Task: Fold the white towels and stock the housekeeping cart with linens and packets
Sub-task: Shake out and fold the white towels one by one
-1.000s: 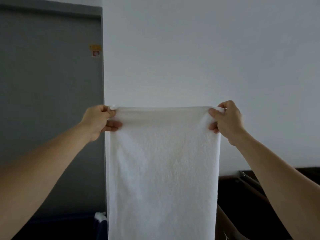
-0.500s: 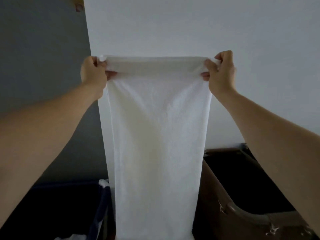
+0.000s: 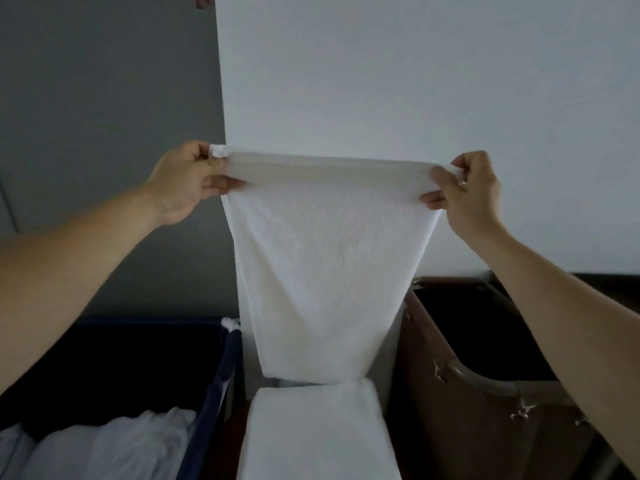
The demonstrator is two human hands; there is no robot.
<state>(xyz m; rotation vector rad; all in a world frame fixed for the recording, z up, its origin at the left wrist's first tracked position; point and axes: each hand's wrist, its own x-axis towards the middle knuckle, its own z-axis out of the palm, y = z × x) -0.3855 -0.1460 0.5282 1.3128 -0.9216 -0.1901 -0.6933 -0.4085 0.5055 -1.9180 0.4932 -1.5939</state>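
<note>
White towel (image 3: 329, 265) hangs lengthwise between the 2 hands, top edge pulled taut and level. Judged: held high and stretched to square the cloth before a fold. Left hand (image 3: 187, 183) pinches the top left corner, thumb over and fingers curled under. Right hand (image 3: 471, 192) pinches the top right corner likewise. The hands are well apart, each closed on cloth. Towel's lower end meets a flat white surface (image 3: 315, 434); cannot tell if it is the same towel. Navy bin (image 3: 221, 393) holding loose white linen (image 3: 104, 445) at left, brown bin (image 3: 467, 393) at right.
</note>
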